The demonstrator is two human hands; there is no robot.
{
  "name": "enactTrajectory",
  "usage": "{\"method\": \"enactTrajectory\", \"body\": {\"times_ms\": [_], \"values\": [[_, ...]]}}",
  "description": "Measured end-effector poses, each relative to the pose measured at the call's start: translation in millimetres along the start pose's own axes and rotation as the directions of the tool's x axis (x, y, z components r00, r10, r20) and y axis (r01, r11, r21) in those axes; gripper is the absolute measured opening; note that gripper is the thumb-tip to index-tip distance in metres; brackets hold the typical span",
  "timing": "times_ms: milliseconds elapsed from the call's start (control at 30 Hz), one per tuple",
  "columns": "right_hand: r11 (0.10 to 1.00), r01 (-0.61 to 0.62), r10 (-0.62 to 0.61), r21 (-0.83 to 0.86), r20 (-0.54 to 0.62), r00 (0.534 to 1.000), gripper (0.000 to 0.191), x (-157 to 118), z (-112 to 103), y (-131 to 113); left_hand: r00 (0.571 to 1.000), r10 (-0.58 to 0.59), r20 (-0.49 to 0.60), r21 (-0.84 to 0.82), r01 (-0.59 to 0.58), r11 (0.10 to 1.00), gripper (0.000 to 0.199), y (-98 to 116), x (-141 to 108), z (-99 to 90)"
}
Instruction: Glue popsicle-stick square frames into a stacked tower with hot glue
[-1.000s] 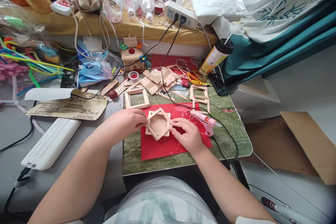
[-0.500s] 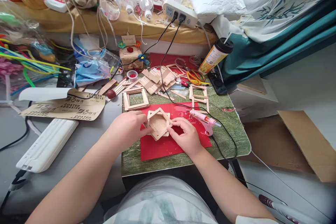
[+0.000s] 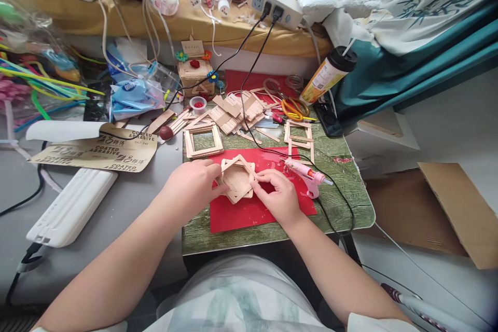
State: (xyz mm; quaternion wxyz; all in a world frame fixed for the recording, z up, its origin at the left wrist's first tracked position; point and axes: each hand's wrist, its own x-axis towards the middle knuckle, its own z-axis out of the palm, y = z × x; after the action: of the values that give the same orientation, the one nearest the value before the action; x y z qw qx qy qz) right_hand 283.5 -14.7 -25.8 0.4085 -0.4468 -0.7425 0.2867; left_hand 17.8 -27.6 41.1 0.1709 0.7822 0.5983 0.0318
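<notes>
I see my left hand and my right hand both on a stick star, a flat piece made of wooden sticks glued in crossed squares. The star lies on a red sheet in the middle of a green table. My left fingers are pinched on the star's left edge, and my right fingers are pinched on its right edge, so both hands grip it, one on each side. Just right of my right hand lies a pink glue gun, with its black cord running to the far side, toward a white power strip. Farther back, a square stick frame sits left of the red sheet's far edge, and a taller stick frame lies to the right. Between them, farther still, is a pile of loose sticks. Scissors with orange handles lie near a yellow cup with a black lid. On the left, off the table, are brown sandpaper and a long white box.
</notes>
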Motion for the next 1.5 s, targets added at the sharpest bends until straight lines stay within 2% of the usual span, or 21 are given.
{"method": "enactTrajectory", "body": {"times_ms": [200,400,700,833,1000,1300,1500], "values": [[0.997,0.077,-0.077,-0.008,0.005,0.997,0.005,0.3,-0.7,0.9,1.000,0.012,0.000,0.034,-0.012,0.999,0.034,0.0,-0.7,-0.8],[0.987,0.154,-0.154,-0.051,-0.004,0.988,0.009,0.2,0.1,3.9,1.000,-0.028,0.005,0.039,0.028,0.999,0.034,0.3,-3.7,1.1],[0.988,0.139,-0.141,-0.073,-0.018,0.990,0.012,-1.5,0.4,5.3,0.996,-0.086,0.011,0.043,0.086,0.995,0.034,1.5,-6.5,2.5],[0.987,0.140,-0.142,-0.076,-0.018,0.990,0.012,-1.2,0.9,4.7,0.999,-0.041,0.025,0.052,0.040,0.998,0.033,1.3,-6.1,1.0],[0.993,0.088,-0.086,-0.077,0.027,0.996,0.010,1.8,-0.3,1.1,1.000,0.007,0.002,0.071,-0.008,0.997,0.030,1.6,-4.8,-1.0],[0.993,0.101,-0.097,-0.055,0.058,0.994,0.007,7.0,-2.9,0.2,1.000,-0.003,0.031,0.148,-0.001,0.989,0.028,9.0,-3.8,-4.0],[0.993,0.108,-0.106,-0.047,0.047,0.993,0.006,6.7,0.2,3.6,1.000,0.007,0.025,0.076,-0.008,0.997,0.024,4.2,-2.6,-5.6]]}}
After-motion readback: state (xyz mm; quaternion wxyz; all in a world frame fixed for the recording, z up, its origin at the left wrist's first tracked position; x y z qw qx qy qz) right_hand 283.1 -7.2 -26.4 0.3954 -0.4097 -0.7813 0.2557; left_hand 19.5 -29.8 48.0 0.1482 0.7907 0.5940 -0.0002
